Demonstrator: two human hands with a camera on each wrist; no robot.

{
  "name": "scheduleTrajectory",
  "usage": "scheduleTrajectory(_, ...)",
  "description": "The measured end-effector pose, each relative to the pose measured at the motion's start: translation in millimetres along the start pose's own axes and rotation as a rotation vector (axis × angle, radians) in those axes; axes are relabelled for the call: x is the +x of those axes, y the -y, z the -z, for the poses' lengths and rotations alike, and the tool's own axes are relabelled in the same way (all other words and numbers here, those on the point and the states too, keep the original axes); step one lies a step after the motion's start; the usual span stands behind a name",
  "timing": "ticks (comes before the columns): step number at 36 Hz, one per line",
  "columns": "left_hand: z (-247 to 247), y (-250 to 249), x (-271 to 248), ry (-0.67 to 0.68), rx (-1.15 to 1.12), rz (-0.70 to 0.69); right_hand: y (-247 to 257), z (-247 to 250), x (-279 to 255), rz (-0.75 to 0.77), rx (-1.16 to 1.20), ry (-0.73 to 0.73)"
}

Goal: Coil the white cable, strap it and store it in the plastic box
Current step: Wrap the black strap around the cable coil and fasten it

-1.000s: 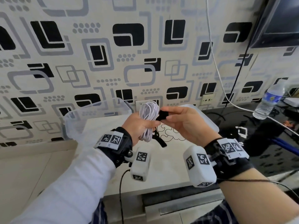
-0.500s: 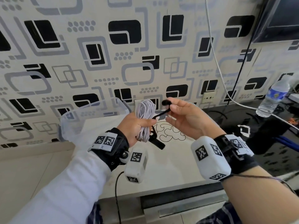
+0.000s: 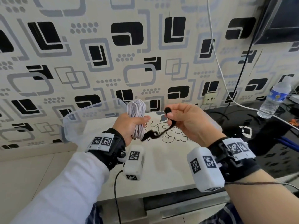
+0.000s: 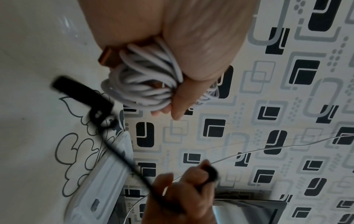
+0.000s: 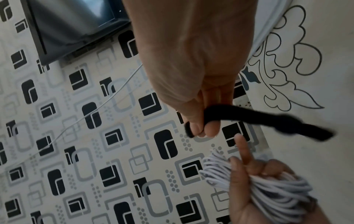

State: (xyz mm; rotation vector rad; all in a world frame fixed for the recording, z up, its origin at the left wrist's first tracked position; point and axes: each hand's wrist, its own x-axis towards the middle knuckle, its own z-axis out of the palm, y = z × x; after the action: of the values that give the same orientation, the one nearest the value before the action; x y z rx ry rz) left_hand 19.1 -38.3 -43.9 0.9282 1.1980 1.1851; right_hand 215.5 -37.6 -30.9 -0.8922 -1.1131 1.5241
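In the head view the clear plastic box (image 3: pixel 76 120) stood on the bench (image 3: pixel 161 167) at about 10 o'clock from the hands, with its opening upward.

The left hand (image 3: pixel 129 126) was clenched around the middle of the white cable (image 3: pixel 136 110), which was already coiled into a tight bundle and held upright above the bench. One finger of this hand pointed out straight while the others kept the loops together.

At 3 o'clock from the coil, the right hand (image 3: pixel 187 120) pinched one end of the black strap (image 3: pixel 161 133) between thumb and fingers. The strap hung free toward 8 o'clock and its loose tail ended just beside the bottom of the coil, but it was not yet around it.

The step in hand seemed to be the strapping. To do it well, the left hand should probably not loosen, so that no loop escapes. The right hand should lead the strap around the waist of the bundle, close to the left fingers, pull it snug and press the end flat on itself.
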Motion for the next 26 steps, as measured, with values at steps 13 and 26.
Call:
scheduleTrajectory(13,-12.4,1.6,-3.3,0.139,0.036,0.015,-15.1,-5.7,7.6,-0.027,-0.359,-0.016)
scheduleTrajectory(26,1.7,-9.7,6.2,-0.052,0.036,-0.058,-18.0,1.9,6.3,-0.143,-0.422,0.148)
